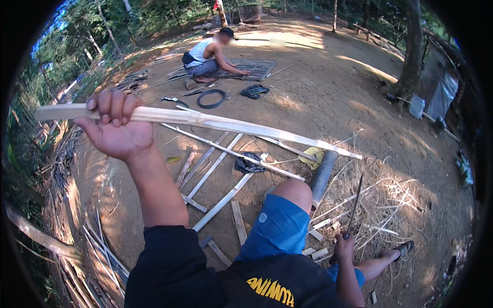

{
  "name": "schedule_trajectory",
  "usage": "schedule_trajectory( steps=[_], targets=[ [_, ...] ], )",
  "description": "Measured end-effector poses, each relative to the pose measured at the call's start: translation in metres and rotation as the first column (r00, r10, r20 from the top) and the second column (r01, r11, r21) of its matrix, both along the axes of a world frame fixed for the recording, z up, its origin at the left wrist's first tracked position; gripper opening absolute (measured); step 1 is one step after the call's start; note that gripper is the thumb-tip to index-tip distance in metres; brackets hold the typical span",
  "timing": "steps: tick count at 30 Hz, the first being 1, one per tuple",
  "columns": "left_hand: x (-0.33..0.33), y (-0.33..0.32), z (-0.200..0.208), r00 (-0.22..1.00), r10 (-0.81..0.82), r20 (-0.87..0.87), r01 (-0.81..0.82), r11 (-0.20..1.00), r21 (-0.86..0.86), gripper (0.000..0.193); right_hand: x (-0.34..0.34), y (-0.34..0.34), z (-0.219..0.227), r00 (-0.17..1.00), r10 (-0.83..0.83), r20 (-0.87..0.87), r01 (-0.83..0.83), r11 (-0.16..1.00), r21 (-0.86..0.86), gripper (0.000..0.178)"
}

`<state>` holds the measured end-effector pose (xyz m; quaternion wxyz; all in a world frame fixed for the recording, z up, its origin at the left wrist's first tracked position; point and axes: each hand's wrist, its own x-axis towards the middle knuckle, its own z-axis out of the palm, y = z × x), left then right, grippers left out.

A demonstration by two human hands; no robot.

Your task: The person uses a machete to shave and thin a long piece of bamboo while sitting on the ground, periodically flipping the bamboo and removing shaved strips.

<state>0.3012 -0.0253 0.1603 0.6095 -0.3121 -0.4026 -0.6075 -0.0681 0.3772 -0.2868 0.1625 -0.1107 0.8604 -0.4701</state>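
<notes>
My left hand (119,123) is raised at the left, its fingers wrapped round a long pale strip of split bamboo (231,124). The strip slants down to the right. Its far end passes over the top of a dark cylinder (323,177) beside my knee; whether they touch I cannot tell. Low on the right, my right hand (344,247) is closed round the handle of a long thin-bladed knife (355,205). The blade points up and away, apart from the strip. Under it spreads a heap of pale shavings (390,210).
Several bamboo strips (221,208) and a black plastic bag (249,163) lie before me. Farther off are a coil of black tubing (211,98) and a dark pouch (254,91). Another person (208,55) crouches over a slatted panel (251,68). A tree trunk (412,51) stands at right.
</notes>
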Motion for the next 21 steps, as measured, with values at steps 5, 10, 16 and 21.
schedule_trajectory(
  steps=[5, 10, 16, 21],
  targets=[
    [-0.031, 0.053, -0.031, 0.958, 0.286, -0.025, -0.285, 0.958, 0.007, 0.048, 0.044, -0.038, 0.124, 0.984, 0.13, -0.121, -0.129, 0.991, 0.019, 0.044],
    [-0.085, 0.104, -0.096, 0.912, 0.406, -0.066, -0.405, 0.914, 0.029, 0.051, 0.077, -0.062, 0.186, 0.955, 0.233, -0.181, -0.251, 0.964, -0.086, 0.033],
    [-0.097, 0.138, -0.094, 0.908, 0.417, 0.042, -0.419, 0.901, 0.11, 0.048, 0.075, -0.045, 0.189, 0.939, 0.273, -0.211, -0.302, 0.946, -0.119, 0.026],
    [-0.092, 0.15, -0.101, 0.954, 0.24, 0.18, -0.25, 0.968, 0.036, 0.046, 0.087, -0.027, 0.2, 0.949, 0.267, -0.165, -0.275, 0.961, -0.03, 0.025]
  ],
)
